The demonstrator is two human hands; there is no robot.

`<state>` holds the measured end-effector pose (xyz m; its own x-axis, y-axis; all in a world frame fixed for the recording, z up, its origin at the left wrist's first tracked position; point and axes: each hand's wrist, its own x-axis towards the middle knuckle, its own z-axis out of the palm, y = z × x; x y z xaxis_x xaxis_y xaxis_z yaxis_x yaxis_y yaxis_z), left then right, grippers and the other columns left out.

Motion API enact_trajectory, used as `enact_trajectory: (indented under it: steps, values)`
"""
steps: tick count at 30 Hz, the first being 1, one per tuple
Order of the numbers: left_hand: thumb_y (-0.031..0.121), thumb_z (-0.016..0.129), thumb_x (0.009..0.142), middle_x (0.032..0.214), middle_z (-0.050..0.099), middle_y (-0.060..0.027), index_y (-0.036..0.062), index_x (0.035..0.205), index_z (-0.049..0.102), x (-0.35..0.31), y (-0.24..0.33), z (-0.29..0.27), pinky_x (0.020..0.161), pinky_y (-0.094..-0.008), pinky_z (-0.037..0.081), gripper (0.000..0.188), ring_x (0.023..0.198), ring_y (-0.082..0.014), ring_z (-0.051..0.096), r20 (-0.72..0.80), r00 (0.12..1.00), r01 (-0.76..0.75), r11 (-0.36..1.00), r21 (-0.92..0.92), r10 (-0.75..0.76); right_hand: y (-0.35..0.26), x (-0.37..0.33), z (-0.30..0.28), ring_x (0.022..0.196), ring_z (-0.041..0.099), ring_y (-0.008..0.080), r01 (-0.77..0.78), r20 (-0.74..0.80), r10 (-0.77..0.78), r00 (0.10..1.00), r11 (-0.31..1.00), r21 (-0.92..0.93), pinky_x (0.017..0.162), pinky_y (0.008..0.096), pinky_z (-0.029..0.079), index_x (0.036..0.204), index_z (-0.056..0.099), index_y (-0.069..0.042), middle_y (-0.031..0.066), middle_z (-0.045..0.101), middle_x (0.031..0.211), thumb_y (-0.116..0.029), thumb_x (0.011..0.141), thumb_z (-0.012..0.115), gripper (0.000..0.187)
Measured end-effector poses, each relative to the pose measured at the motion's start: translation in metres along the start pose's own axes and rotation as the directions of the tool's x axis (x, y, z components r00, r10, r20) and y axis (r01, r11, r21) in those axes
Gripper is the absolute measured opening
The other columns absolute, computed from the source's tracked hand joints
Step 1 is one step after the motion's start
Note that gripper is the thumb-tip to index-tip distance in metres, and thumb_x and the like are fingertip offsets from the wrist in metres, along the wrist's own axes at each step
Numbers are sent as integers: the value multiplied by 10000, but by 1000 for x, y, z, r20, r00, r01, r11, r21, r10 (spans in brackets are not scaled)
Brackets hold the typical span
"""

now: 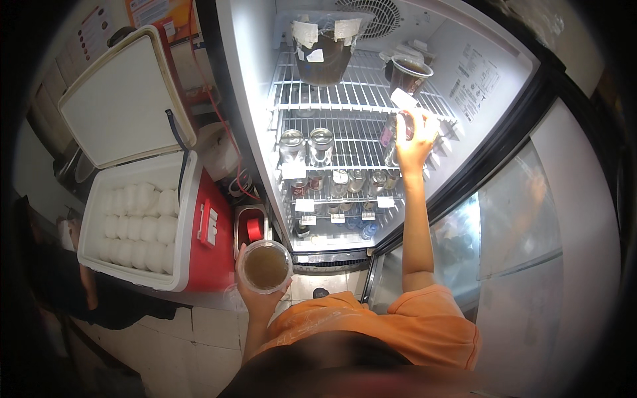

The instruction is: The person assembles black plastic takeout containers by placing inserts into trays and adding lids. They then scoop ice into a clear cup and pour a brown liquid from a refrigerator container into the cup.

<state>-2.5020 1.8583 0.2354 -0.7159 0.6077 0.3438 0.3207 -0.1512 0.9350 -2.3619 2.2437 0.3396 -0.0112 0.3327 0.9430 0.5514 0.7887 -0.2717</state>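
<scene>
My left hand (260,292) is wrapped round a clear plastic cup (266,266) of brownish liquid, held upright in front of the fridge. My right hand (418,136) reaches into the open fridge (358,249), at the right front edge of its top wire shelf (332,106). Its fingers are curled; what they grip, if anything, is hidden. A white label (403,99) shows just above the fingertips, below a cup of dark liquid (410,71) on that shelf. Partly behind the hand stands a container with a pinkish label (387,134).
A large clear tub of dark liquid (323,63) stands on the top shelf. Cans (321,147) and bottles fill the lower shelves. To the left is a red-and-white cooler (192,232), lid raised, holding rows of white rounded packs (136,229). The fridge door (524,219) stands open at right.
</scene>
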Motion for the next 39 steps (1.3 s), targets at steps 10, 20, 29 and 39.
enact_trajectory:
  steps: [10,20,29,39]
  values:
    - [159,896,602,1268,530,-120,5,1437,310,-2,-3,2,993,-370,442,1031,1169,-235,535,-17,1000,-20,999,-31,20,1,0,-6,1025,560,298,62,7,-62,998,998,-14,895,419,413,1045,668,-97,112,617,1065,-108,801,701,247]
    - [85,867,603,1283,520,-124,8,1447,295,-8,-6,-3,1002,-367,438,1022,1184,-237,526,-10,1000,18,999,-43,-19,-15,84,26,1259,419,435,-176,-30,180,983,979,106,1065,496,353,1454,225,-89,319,361,1374,-297,614,889,1090]
    - [71,859,591,1278,537,-131,2,1435,311,-13,-6,-11,1001,-361,441,1009,1167,-235,546,-61,998,-9,1000,23,10,-4,98,31,1092,581,458,-419,16,432,902,864,278,1001,494,436,1462,139,-83,339,549,1176,-180,634,868,1108]
    - [79,853,614,1292,532,-123,18,1447,299,-10,-1,-15,995,-356,455,1002,1167,-228,550,-113,994,5,1000,-27,-8,50,107,10,1057,605,406,-408,-83,436,896,884,229,964,428,458,1439,226,-45,290,587,1146,-288,622,882,1075]
